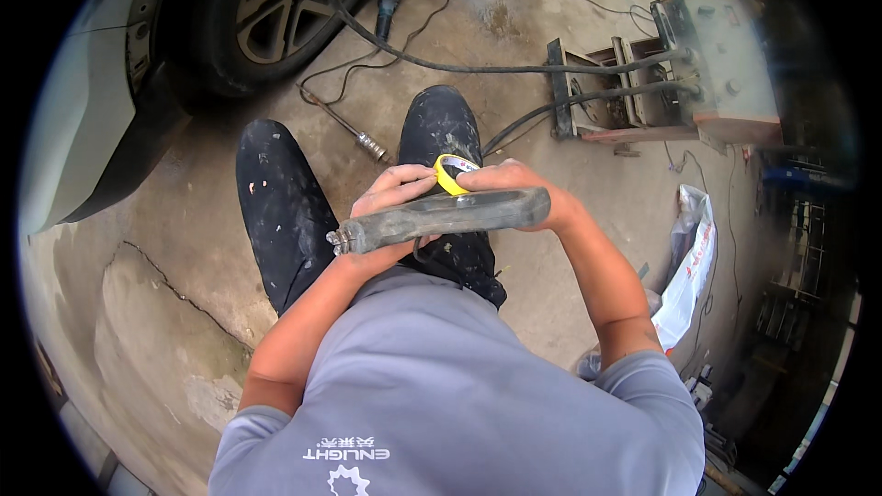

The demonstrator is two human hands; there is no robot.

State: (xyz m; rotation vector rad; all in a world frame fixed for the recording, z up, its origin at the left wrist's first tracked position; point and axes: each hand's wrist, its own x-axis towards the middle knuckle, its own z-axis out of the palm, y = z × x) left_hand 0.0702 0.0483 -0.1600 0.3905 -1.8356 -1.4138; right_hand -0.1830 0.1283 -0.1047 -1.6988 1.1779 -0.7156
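Between my two hands, above my lap, is a roll of yellow tape (443, 180). My left hand (393, 189) has its fingers closed against the left side of the roll. On the right side my right hand (508, 176) grips the roll, with the thumb at its inner opening. A thick dark grey bar-shaped thing (441, 220), ridged at its left end, lies across in front of both hands. It covers part of my palms and wrists, and I cannot make out what supports it. My knees (441, 124) in stained black trousers are bent beneath.
A car wheel (289, 9) and light car panel (96, 119) stand at the upper left. Near them lie a blue-disc power tool (390, 2) and a metal rod tool (354, 131). Thick cables (514, 68) run to a boxy machine (726, 64). A white plastic bag (689, 276) lies right.
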